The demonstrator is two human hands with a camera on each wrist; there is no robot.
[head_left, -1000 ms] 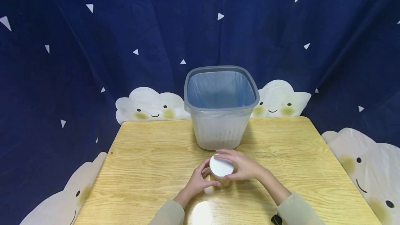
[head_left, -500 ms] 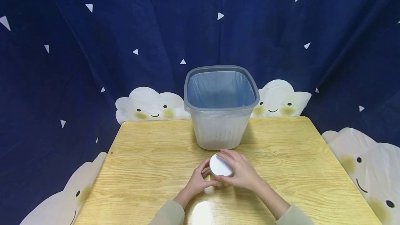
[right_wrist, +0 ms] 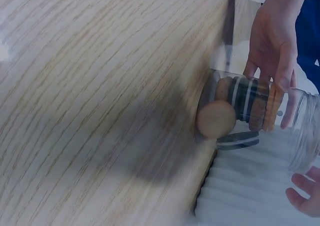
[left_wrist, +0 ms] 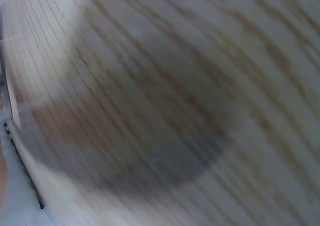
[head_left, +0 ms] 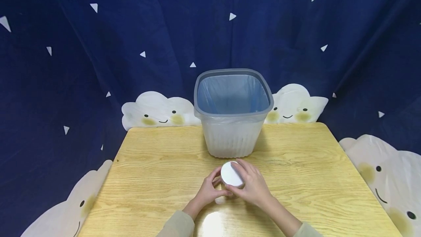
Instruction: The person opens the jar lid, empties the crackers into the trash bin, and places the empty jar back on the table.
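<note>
A clear jar (right_wrist: 240,103) with a white lid (head_left: 230,174) stands upright on the wooden table, just in front of the bin. Round cookies (right_wrist: 216,119), some brown and some dark with a pale layer, show through its wall in the right wrist view. My left hand (head_left: 208,190) grips the jar's body from the left, thumb in front and fingers behind. From the right, my right hand (head_left: 252,183) holds the lid's rim between thumb and fingers. In the left wrist view there is mostly tabletop with a shadow; the jar is out of sight there.
Behind the jar is a translucent bin (head_left: 230,134) with a grey rim and a liner. The wooden table (head_left: 158,164) extends to both sides. A dark blue curtain (head_left: 171,28) with clouds and triangles hangs behind.
My right hand has turned clockwise around the lid as seen from above, its forearm swinging toward the front. A dark thing by the right sleeve has gone from view. My left hand stays put.
</note>
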